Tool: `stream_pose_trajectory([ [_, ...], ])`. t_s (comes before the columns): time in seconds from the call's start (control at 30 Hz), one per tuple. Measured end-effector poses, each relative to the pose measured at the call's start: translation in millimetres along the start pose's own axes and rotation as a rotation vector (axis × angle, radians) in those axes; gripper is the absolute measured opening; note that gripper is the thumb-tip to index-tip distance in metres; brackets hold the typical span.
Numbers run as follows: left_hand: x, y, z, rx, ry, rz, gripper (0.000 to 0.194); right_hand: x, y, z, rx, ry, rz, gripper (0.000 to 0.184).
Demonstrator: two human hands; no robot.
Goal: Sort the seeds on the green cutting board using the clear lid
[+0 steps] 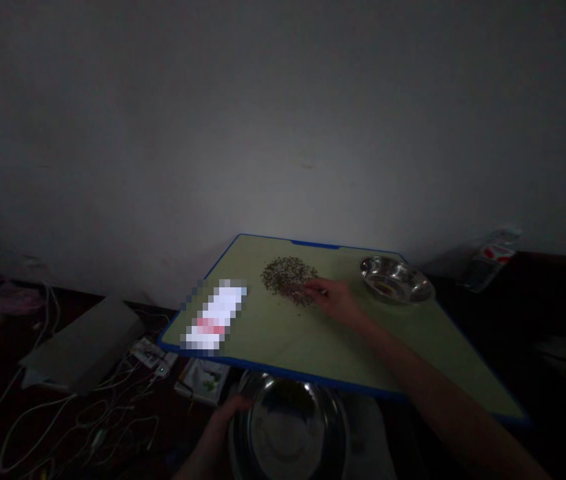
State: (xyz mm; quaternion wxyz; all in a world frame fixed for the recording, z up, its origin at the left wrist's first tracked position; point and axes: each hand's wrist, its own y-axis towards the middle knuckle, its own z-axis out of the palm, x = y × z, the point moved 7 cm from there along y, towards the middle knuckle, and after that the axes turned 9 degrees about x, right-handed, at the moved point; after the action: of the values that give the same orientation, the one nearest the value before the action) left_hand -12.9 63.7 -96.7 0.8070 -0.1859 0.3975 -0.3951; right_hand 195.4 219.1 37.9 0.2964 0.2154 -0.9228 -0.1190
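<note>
A spread pile of small dark and pale grains or seeds [283, 273] lies on the pale-green board [283, 340] with a blue edge. At the pile's right side is my right hand [335, 300], its fingertips pressed together; anything between them is too small to make out. Below the board's near edge, my left hand [225, 417] grips the left rim of a large shiny metal basin [287, 427]. Some dark material shows inside the basin near its far wall. A smaller metal bowl [395, 280] stands at the board's far right, with a little something at its bottom.
A bright, pixelated phone-like screen [215, 317] lies on the board's left. White cables [97, 427] and a grey box [83, 340] are on the floor to the left. A plastic package [495, 257] is beyond the board's right side. The wall [283, 133] rises behind.
</note>
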Motion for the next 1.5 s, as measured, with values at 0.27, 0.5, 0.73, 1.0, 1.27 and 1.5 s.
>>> stream_pose_trajectory([
  [0.27, 5.1, 2.8, -5.5, 0.011, -0.002, -0.037, 0.016, -0.5, -0.3, 0.9, 0.014, 0.023, 0.005, 0.019],
  [0.5, 4.1, 0.0, 0.2, 0.014, -0.021, -0.022, 0.024, 0.1, 0.2, 1.5, 0.046, 0.037, 0.026, 0.02],
  [0.73, 2.5, 0.5, 0.7, 0.008, -0.029, -0.011, 0.024, 1.9, -0.4, 2.4, 0.059, 0.046, -0.014, 0.019],
  [1.0, 3.6, -0.2, 0.7, -0.007, 0.009, -0.001, 0.019, 0.7, -0.3, 1.1, 0.055, 0.047, -0.008, 0.02],
  [1.27, 2.3, 2.0, -0.8, 0.01, 0.003, 0.005, 0.025, 3.9, -0.7, 4.6, 0.093, 0.044, -0.04, 0.019],
  [1.5, 3.4, 4.9, -4.4, 0.022, -0.011, -0.007, 0.016, 4.1, -0.6, 3.6, 0.112, 0.058, -0.03, 0.019],
])
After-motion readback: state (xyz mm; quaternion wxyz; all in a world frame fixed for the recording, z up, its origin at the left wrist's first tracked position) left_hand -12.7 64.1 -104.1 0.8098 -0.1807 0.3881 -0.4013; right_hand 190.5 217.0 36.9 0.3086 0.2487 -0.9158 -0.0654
